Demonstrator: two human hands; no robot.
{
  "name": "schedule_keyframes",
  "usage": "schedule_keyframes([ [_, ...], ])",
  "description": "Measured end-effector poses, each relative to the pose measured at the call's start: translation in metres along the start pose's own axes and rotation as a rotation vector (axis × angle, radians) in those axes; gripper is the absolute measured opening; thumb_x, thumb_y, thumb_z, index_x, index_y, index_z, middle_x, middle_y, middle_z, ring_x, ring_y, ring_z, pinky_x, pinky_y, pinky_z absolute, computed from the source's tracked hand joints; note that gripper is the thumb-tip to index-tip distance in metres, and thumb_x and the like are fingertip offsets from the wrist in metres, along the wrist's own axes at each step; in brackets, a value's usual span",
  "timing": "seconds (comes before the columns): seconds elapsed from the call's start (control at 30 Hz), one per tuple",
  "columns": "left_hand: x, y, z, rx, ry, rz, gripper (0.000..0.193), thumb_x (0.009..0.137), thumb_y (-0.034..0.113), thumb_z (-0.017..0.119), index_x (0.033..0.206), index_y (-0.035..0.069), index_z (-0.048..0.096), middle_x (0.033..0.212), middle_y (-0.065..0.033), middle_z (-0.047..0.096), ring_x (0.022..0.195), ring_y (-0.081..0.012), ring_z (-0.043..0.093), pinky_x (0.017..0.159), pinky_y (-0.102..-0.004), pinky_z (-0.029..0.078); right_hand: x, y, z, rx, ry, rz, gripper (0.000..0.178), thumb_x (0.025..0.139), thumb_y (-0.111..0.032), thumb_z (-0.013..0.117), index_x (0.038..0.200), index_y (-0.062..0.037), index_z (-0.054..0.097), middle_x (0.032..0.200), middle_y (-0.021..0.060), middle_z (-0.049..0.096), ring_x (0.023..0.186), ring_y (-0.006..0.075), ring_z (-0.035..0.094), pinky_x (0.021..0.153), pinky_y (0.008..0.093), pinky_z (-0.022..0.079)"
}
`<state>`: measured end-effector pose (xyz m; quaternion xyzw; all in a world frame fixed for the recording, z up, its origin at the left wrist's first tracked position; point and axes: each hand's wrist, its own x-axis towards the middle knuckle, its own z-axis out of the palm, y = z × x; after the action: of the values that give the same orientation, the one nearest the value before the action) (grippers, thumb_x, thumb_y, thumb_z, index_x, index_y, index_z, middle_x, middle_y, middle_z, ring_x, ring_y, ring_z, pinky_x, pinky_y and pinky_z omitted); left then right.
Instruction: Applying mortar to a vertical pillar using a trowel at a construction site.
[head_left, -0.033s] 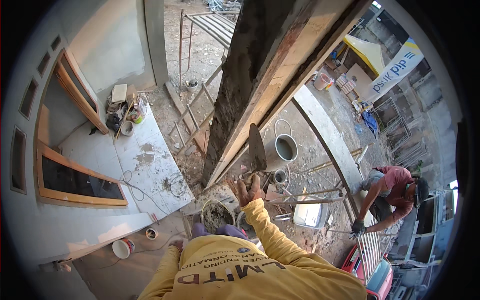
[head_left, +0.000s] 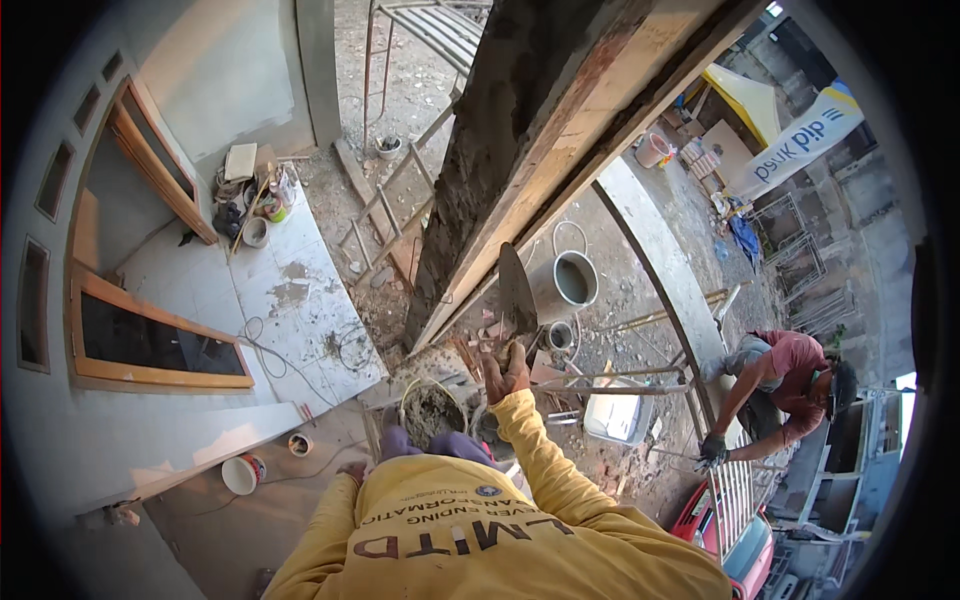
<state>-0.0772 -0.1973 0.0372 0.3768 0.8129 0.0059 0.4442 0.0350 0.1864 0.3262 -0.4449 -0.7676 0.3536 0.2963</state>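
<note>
My right hand (head_left: 506, 376), closed around the handle, holds a pointed trowel (head_left: 517, 288) out in front of my body. Its grey blade stands point up, close to the wooden formwork board (head_left: 545, 205) that edges a rough plastered column (head_left: 480, 150). Below that hand, by my legs, sits a bucket of wet mortar (head_left: 433, 412). My left hand (head_left: 352, 469) hangs low beside my left hip, mostly hidden by sleeve and shirt, so its fingers are not clear.
A grey bucket of water (head_left: 573, 279) and a small pail (head_left: 560, 336) stand beyond the trowel. A white tub (head_left: 618, 410) lies right of them. At right, a gloved co-worker (head_left: 780, 390) bends over a metal rack (head_left: 738, 500). Cables (head_left: 268, 345) cross the white tiles at left.
My right hand and the trowel have shifted slightly, and the whole view has moved a little. The hold on the trowel is unchanged.
</note>
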Motion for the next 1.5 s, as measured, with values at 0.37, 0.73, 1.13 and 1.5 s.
schedule_keyframes([
  [0.37,-0.025,0.136,-0.034,-0.272,-0.595,-0.585,0.122,0.053,0.061,0.076,0.146,0.013,0.015,0.147,-0.0206,0.022,0.134,-0.0342,0.028,0.109,-0.039,0.028,-0.173,0.245,0.0,-0.621,-0.728,0.908,0.037,0.081,-0.039,0.058,0.098,-0.0062,0.056,0.085,0.0175,0.063,0.081,0.0338,0.062,0.07,0.0438,0.048],
  [0.73,0.018,0.162,0.007,-0.065,-0.734,-0.87,0.12,0.061,0.053,0.077,0.146,0.024,-0.002,0.139,-0.0162,0.034,0.121,-0.0328,0.046,0.098,-0.0431,0.041,-0.261,0.445,0.183,-0.614,-1.355,0.858,0.034,0.087,-0.043,0.048,0.103,-0.0142,0.049,0.086,0.0083,0.058,0.087,0.0236,0.056,0.081,0.0418,0.042],
  [1.13,0.039,0.178,0.017,-0.157,-0.763,-0.837,0.121,0.06,0.047,0.08,0.146,0.021,-0.002,0.135,-0.0197,0.035,0.117,-0.0344,0.048,0.095,-0.0447,0.043,-0.27,0.556,0.143,-0.657,-1.266,0.215,0.042,0.091,-0.043,0.042,0.111,-0.0064,0.046,0.098,0.0186,0.062,0.097,0.0375,0.057,0.082,0.0479,0.043],
  [1.5,0.041,0.173,0.014,-0.05,-0.752,-0.867,0.124,0.059,0.047,0.08,0.146,0.018,-0.003,0.136,-0.0234,0.034,0.119,-0.0361,0.047,0.098,-0.0429,0.042,-0.254,0.417,0.168,-1.052,-1.771,-0.404,0.041,0.092,-0.038,0.039,0.105,-0.0002,0.05,0.111,0.0245,0.057,0.102,0.039,0.054,0.089,0.0431,0.042],
])
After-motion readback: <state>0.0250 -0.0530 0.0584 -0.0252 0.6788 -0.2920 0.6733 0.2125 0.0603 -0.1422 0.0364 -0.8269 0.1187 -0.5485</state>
